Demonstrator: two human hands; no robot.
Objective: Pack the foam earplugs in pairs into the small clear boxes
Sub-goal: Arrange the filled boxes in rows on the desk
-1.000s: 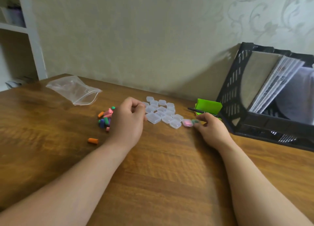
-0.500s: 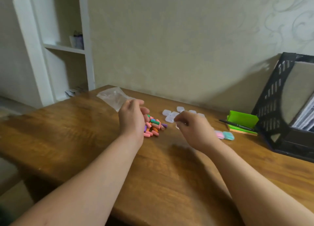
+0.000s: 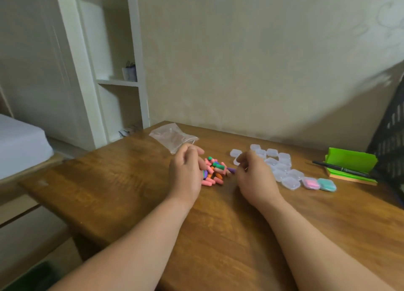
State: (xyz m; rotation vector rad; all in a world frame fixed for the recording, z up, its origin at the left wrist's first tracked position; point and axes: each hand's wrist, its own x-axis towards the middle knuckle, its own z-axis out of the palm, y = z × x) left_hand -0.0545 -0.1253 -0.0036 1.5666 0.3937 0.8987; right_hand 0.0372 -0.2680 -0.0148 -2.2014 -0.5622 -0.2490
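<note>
Left hand (image 3: 188, 172) curled, earplug pile (image 3: 215, 170) touching its right side; whether it holds anything is unclear. Right hand (image 3: 255, 177) curled too, contents hidden, with clear boxes (image 3: 282, 168) just beyond it. Best to pick two matching plugs.

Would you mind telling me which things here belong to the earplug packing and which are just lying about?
Job: loose foam earplugs, empty clear boxes, pink-filled box, teal-filled box.
Lying about: plastic bag, green notepad, black pen, black file rack.
</note>
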